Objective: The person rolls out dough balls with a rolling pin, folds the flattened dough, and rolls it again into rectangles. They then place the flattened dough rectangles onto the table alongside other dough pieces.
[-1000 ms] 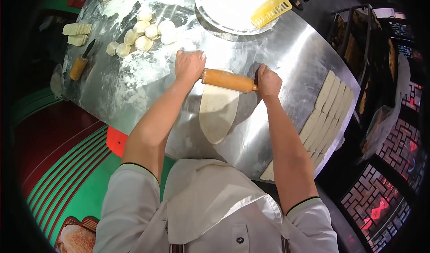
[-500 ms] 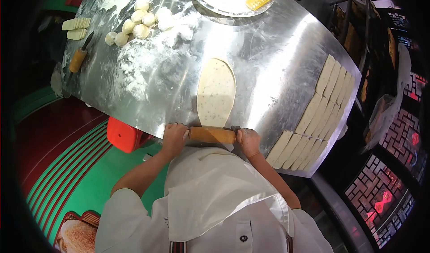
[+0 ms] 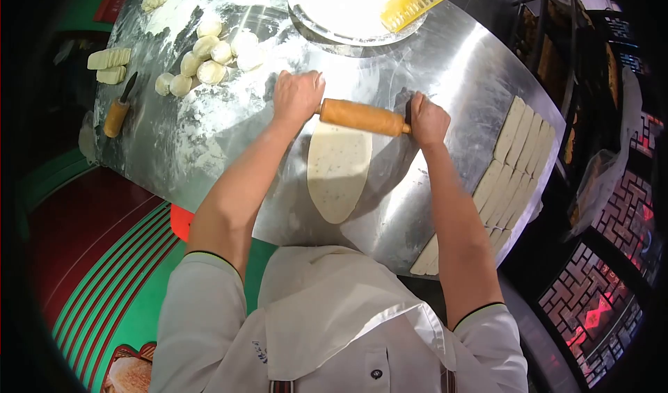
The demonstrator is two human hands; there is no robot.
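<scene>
On the steel surface (image 3: pixel 287 202), clenching a rolling pin (image 3: pixel 365 118) with left grip (image 3: pixel 297 97) and right grip (image 3: pixel 429 121) across far end of flattened dough (image 3: pixel 339 174), between dough balls (image 3: pixel 211 72) and dough strips (image 3: pixel 513 132), with flour bowl (image 3: pixel 348 39) standing beyond.

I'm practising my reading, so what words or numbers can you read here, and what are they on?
None can be read clearly.
Blue marks on the white shirt: too small and blurred.
Pale marks on the red object at upper left: too blurred.

Both hands (image 3: pixel 298 97) hold a rolling pin (image 3: pixel 362 117) across dough (image 3: pixel 338 174).
</scene>
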